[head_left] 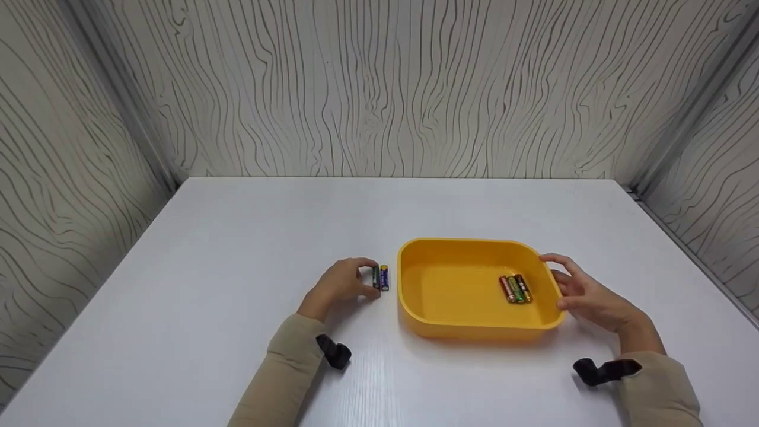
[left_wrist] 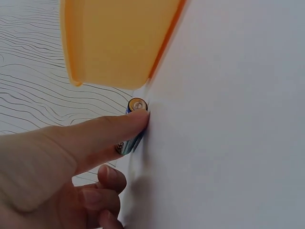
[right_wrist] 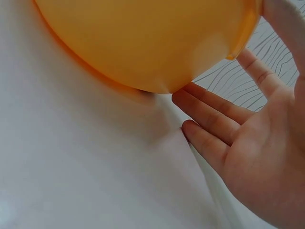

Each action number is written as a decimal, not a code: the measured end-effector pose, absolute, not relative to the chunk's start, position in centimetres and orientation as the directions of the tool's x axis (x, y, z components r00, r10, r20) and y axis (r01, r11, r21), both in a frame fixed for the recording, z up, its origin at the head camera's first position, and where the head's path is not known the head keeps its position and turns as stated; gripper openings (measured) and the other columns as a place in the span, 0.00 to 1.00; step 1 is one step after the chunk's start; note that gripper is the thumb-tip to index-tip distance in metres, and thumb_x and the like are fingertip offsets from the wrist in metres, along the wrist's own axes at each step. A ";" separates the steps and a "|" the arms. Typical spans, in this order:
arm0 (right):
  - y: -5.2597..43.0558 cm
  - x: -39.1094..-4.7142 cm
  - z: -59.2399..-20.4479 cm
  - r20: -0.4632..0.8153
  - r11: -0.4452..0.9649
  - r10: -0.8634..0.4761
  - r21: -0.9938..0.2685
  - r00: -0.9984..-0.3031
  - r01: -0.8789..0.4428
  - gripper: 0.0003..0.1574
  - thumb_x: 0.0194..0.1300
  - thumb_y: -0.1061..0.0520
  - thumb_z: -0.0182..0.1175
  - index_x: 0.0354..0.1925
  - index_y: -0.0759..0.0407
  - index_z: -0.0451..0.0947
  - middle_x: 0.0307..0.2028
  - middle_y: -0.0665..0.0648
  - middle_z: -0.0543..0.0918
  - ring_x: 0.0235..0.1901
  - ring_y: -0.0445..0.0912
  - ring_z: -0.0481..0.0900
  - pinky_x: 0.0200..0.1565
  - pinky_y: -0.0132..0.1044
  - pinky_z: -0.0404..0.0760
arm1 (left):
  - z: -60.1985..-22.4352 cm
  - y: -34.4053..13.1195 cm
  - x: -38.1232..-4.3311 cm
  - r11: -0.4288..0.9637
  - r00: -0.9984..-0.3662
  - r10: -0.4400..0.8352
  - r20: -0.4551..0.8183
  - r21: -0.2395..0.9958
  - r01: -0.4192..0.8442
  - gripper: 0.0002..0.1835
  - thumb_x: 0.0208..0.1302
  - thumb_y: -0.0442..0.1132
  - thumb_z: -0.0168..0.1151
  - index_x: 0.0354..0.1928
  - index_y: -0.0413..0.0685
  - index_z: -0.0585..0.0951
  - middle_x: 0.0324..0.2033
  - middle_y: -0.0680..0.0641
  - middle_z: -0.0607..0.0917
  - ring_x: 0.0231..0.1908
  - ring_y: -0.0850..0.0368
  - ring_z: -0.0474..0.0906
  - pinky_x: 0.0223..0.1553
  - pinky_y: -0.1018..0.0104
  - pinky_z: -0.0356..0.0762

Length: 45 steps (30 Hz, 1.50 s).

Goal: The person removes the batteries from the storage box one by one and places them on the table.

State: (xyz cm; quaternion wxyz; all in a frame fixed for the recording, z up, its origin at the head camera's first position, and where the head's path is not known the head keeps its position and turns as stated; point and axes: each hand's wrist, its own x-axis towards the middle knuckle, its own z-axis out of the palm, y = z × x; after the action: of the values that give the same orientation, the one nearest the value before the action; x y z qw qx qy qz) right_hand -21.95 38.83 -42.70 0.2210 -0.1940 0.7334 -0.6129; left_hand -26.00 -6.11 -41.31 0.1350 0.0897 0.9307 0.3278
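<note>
My left hand point(head_left: 344, 281) is at the left of a yellow bin point(head_left: 474, 333), its thumb and forefinger pinching a dark green battery point(head_left: 376, 277) at its two ends. Right beside that one lies a blue battery point(head_left: 384, 279) with a yellow end. In the left wrist view the thumb point(left_wrist: 128, 125) covers part of the batteries. Across the bin, my right hand point(head_left: 599, 301) touches the right wall and rim with fairly straight, spread fingers. Inside the bin, near its right end, a red battery point(head_left: 507, 289), a green battery point(head_left: 516, 290) and a black-and-gold battery point(head_left: 524, 289) lie side by side.
Everything stands on a white table point(head_left: 237, 249). Wood-grain patterned panels point(head_left: 379, 89) rise behind it and on both sides. Black wrist cameras are strapped over both beige sleeves point(head_left: 278, 379).
</note>
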 end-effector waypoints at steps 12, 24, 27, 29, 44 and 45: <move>38.7 -22.0 -42.6 -0.078 0.177 -0.547 -0.984 -0.834 -0.024 0.45 0.65 0.63 0.57 0.68 0.36 0.45 0.62 0.36 0.71 0.56 0.33 0.76 0.57 0.28 0.77 | -41.3 -6.4 -26.1 0.762 -0.942 0.260 -0.211 0.645 0.065 0.32 0.51 0.43 0.74 0.61 0.58 0.77 0.43 0.46 0.80 0.38 0.55 0.70 0.44 0.63 0.72; 38.6 -21.9 -42.6 -0.088 0.193 -0.531 -0.981 -0.843 -0.019 0.45 0.66 0.62 0.57 0.68 0.36 0.45 0.62 0.35 0.71 0.56 0.33 0.77 0.57 0.27 0.76 | -41.0 -6.3 -26.0 0.756 -0.940 0.275 -0.202 0.649 0.082 0.33 0.51 0.42 0.75 0.61 0.56 0.76 0.42 0.46 0.80 0.38 0.55 0.70 0.46 0.63 0.73; 38.6 -21.9 -42.6 -0.094 0.194 -0.529 -0.981 -0.844 -0.012 0.45 0.66 0.62 0.57 0.68 0.35 0.46 0.62 0.34 0.71 0.56 0.33 0.76 0.57 0.27 0.76 | -40.7 -6.3 -25.9 0.756 -0.939 0.276 -0.203 0.649 0.081 0.33 0.51 0.43 0.74 0.62 0.56 0.76 0.45 0.44 0.81 0.40 0.54 0.71 0.51 0.59 0.75; 38.7 -21.9 -42.7 -0.098 0.197 -0.527 -0.980 -0.844 -0.009 0.44 0.66 0.62 0.57 0.68 0.35 0.46 0.61 0.34 0.71 0.56 0.33 0.76 0.57 0.27 0.76 | -40.4 -6.2 -25.9 0.756 -0.940 0.273 -0.206 0.650 0.077 0.33 0.52 0.44 0.74 0.62 0.57 0.76 0.47 0.44 0.81 0.42 0.53 0.72 0.53 0.57 0.76; 38.7 -21.7 -42.5 -0.064 0.156 -0.563 -0.987 -0.824 -0.030 0.44 0.66 0.62 0.56 0.68 0.35 0.46 0.62 0.36 0.72 0.56 0.34 0.77 0.57 0.29 0.77 | -38.1 -5.6 -25.2 0.709 -0.937 0.331 -0.115 0.686 0.166 0.28 0.57 0.45 0.70 0.60 0.51 0.77 0.27 0.51 0.70 0.29 0.58 0.65 0.30 0.70 0.63; 38.6 -21.8 -42.5 -0.064 0.154 -0.566 -0.988 -0.822 -0.030 0.44 0.66 0.62 0.57 0.68 0.34 0.46 0.62 0.36 0.71 0.56 0.34 0.77 0.57 0.28 0.77 | -37.9 -5.6 -25.1 0.710 -0.938 0.328 -0.113 0.684 0.166 0.27 0.58 0.45 0.69 0.60 0.52 0.77 0.28 0.51 0.71 0.29 0.58 0.65 0.30 0.70 0.63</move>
State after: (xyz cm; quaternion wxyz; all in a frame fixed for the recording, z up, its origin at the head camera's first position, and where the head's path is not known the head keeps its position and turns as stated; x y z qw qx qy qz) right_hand -21.77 38.62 -42.54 0.2173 -0.2047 0.7279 -0.6173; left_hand -25.06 -5.56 -37.93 0.1140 0.1344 0.9177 0.3561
